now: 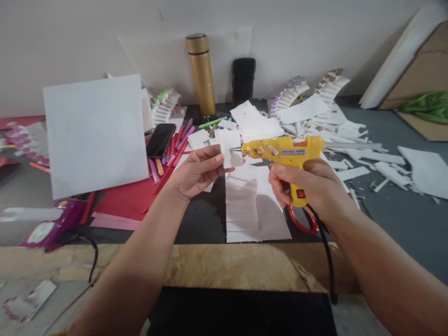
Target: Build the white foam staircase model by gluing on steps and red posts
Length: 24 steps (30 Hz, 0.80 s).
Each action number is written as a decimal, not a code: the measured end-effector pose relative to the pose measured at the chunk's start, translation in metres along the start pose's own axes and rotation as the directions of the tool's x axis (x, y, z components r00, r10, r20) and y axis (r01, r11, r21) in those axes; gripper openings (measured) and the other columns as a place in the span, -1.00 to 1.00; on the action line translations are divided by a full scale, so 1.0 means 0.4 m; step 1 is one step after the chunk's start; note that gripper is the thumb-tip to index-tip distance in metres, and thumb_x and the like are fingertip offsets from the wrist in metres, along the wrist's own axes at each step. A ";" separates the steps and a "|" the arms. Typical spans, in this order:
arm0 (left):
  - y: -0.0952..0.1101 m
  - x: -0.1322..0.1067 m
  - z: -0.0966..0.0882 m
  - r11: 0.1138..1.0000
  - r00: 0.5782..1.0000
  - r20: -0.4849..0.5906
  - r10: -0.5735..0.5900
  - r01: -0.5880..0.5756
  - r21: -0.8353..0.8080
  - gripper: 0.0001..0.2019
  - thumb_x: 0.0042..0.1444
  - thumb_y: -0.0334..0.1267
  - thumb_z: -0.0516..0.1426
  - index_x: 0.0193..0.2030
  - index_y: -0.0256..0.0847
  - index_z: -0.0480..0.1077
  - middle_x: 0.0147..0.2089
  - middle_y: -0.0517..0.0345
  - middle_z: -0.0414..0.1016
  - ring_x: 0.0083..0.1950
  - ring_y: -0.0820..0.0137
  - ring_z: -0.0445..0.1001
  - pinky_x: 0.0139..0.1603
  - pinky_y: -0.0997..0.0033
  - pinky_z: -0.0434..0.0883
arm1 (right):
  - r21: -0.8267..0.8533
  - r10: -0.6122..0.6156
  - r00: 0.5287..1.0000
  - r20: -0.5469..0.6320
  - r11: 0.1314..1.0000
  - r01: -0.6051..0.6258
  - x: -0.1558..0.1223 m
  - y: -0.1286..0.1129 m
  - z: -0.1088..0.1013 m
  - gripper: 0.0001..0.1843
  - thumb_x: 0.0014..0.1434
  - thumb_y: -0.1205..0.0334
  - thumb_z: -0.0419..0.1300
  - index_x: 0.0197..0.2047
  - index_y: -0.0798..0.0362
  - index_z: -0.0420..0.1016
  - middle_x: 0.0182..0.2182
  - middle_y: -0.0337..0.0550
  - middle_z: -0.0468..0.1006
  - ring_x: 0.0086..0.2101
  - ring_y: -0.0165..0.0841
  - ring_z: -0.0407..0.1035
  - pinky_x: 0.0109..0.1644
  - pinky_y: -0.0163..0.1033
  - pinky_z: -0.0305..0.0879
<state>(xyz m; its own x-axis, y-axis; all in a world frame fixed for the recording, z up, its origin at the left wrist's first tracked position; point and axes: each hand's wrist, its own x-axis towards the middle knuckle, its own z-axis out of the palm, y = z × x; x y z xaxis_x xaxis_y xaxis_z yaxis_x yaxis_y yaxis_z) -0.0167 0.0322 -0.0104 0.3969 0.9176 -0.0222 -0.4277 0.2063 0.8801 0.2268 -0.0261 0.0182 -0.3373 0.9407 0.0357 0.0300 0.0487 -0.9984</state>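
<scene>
My left hand (203, 170) pinches a small white foam-board piece (231, 140) upright in front of me. In my right hand (308, 184) is a yellow hot glue gun (280, 150), fingers wrapped round its handle. Its metal nozzle points left and reaches the face of the white piece; whether it touches cannot be made out. A clear glue stick (353, 145) sticks out of the gun's back. Below lie pleated white strips (241, 203) on a white sheet (271, 210). Red-handled scissors (303, 221) are partly hidden under my right hand.
A gold flask (201, 74) and a black case (243, 79) stand by the wall. White scraps (350, 154) spread over the right side. Left are a white board (96, 135), a phone (161, 141), red paper (122, 200) and a purple glue gun (56, 224). The gun's black cord (327, 252) hangs over the wooden edge.
</scene>
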 end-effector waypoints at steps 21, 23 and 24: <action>0.006 0.005 0.005 0.994 0.993 -0.069 0.090 -0.094 -0.057 -0.81 -0.03 -0.42 0.39 -0.21 -0.26 0.64 -0.16 0.08 0.70 -0.14 0.35 0.66 -0.14 0.48 0.63 | -0.059 -0.005 0.999 0.048 0.998 0.008 -0.002 0.002 -0.001 -0.54 0.32 0.03 0.19 -0.58 0.06 0.42 -0.68 -0.25 0.40 -0.60 -0.45 0.30 -0.51 -0.29 0.16; 0.007 0.004 0.009 0.994 0.993 -0.063 0.098 -0.101 -0.049 -0.81 0.00 -0.41 0.37 -0.19 -0.27 0.64 -0.12 0.05 0.70 -0.08 0.32 0.66 -0.13 0.49 0.63 | -0.067 -0.003 0.999 0.052 0.998 0.007 -0.002 0.004 -0.002 -0.53 0.32 0.02 0.19 -0.58 0.06 0.41 -0.69 -0.24 0.39 -0.60 -0.45 0.29 -0.51 -0.29 0.15; 0.008 0.005 0.010 0.994 0.993 -0.062 0.097 -0.100 -0.040 -0.80 0.02 -0.41 0.37 -0.17 -0.27 0.63 -0.09 0.03 0.69 -0.04 0.29 0.65 -0.13 0.49 0.63 | -0.068 0.000 0.999 0.051 0.998 0.003 -0.002 0.005 -0.002 -0.53 0.32 0.01 0.19 -0.58 0.05 0.41 -0.69 -0.24 0.39 -0.60 -0.45 0.29 -0.51 -0.29 0.15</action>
<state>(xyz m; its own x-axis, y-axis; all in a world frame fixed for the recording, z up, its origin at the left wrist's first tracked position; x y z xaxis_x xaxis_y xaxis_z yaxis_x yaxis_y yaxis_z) -0.0139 0.0331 -0.0057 0.3021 0.9527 0.0337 -0.4969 0.1272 0.8584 0.2278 -0.0265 0.0162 -0.3852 0.9223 0.0330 0.0928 0.0743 -0.9929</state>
